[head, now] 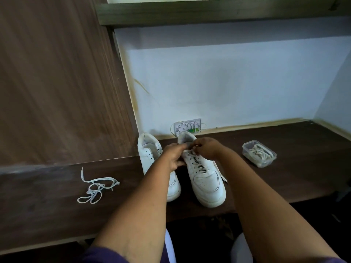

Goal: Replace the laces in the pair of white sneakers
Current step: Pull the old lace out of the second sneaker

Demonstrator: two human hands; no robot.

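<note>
Both the left hand (173, 155) and the right hand (206, 149) are pinching what is probably the lace at the right sneaker's (204, 175) top eyelets on the surface (284, 179), and a hard tug risks tipping the shoe.

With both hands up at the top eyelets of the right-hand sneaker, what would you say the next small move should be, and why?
Probably draw the lace out of the top eyelets. Both the left hand and right hand pinch at the top of the laced sneaker, while the other sneaker already shows bare eyelets, a loose lace lies on the desk, and other laces wait in the tub.
</note>
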